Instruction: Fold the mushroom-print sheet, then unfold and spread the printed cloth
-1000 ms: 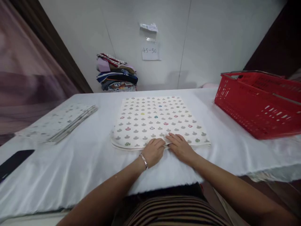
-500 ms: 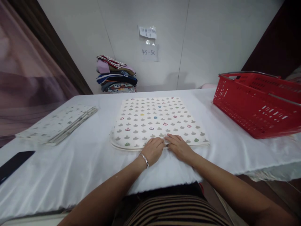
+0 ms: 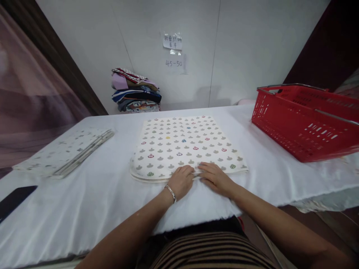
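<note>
A cream cloth (image 3: 179, 147) with grey and coloured mushroom-like prints lies flat and folded in layers before me. Its near left corner is rounded, and the stacked edges show there. My left hand (image 3: 181, 182), with a silver bracelet at the wrist, has its fingers bent over the middle of the near edge. Close beside it, my right hand (image 3: 215, 179) pinches the same edge. The fingertips of both hands nearly meet, and the thumbs are mostly hidden underneath.
On the left of the white-covered table (image 3: 112, 209) lies another folded printed cloth (image 3: 64, 151), with a dark flat object (image 3: 17, 200) nearer me. A red basket (image 3: 303, 123) stands at the right. Behind the table rises a pile of folded fabrics (image 3: 136, 91) against the wall.
The view has shifted slightly. Both hands stay at the near edge of the cloth, their fingers moved only a little. The cloth lies as before.
</note>
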`<state>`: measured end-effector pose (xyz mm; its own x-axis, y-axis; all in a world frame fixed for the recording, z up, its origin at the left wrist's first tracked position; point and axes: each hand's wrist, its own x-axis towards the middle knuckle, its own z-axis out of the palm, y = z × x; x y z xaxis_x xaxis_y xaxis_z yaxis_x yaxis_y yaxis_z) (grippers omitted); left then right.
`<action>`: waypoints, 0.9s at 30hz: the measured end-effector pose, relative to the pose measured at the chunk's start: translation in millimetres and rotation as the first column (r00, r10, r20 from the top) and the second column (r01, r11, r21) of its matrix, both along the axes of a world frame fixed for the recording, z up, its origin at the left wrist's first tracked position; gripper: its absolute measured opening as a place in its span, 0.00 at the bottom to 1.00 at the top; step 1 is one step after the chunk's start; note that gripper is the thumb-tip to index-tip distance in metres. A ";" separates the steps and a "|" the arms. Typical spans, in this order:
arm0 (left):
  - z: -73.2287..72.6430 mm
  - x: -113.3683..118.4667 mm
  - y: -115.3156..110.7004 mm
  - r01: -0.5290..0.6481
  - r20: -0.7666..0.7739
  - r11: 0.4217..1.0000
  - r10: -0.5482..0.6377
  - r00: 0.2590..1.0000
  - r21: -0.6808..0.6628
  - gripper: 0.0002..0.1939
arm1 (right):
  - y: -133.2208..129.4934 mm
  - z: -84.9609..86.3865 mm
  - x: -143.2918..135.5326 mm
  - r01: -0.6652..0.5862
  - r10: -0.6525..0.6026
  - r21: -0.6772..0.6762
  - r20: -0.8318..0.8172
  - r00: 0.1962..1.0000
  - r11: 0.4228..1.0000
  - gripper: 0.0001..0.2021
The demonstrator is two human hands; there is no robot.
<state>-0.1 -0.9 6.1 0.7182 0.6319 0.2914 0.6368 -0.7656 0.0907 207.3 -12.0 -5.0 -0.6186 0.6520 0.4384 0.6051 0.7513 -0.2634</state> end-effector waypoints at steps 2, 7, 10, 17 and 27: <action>-1.0 -0.7 -0.2 0.007 0.009 1.000 -0.007 1.000 0.004 0.06 | -0.5 -2.4 6.6 0.027 -0.029 -0.017 -0.141 0.990 0.999 0.11; -1.8 -0.7 -0.6 0.018 0.032 1.000 -0.019 0.999 0.009 0.07 | 3.8 -8.6 14.0 0.102 -0.104 -0.022 -0.254 0.962 0.995 0.08; -1.8 -0.4 -0.5 0.025 0.037 1.000 -0.025 0.999 0.009 0.07 | 5.8 -7.4 12.4 0.084 -0.084 -0.011 -0.199 0.976 0.996 0.09; -1.5 -0.8 -0.4 0.033 0.041 0.999 -0.033 0.999 0.011 0.08 | 9.2 3.8 5.6 0.111 -0.140 -0.176 -0.160 0.977 0.978 0.08; -1.9 -1.4 -0.6 0.026 0.037 0.998 -0.028 0.999 0.055 0.08 | 10.1 5.7 3.0 0.129 -0.152 -0.178 -0.123 0.981 0.976 0.09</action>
<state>-1.5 -1.5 4.2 0.7224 0.5949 0.3525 0.6129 -0.7868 0.0719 210.3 -1.9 0.7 -0.4584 0.7996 0.3881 0.6514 0.5993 -0.4654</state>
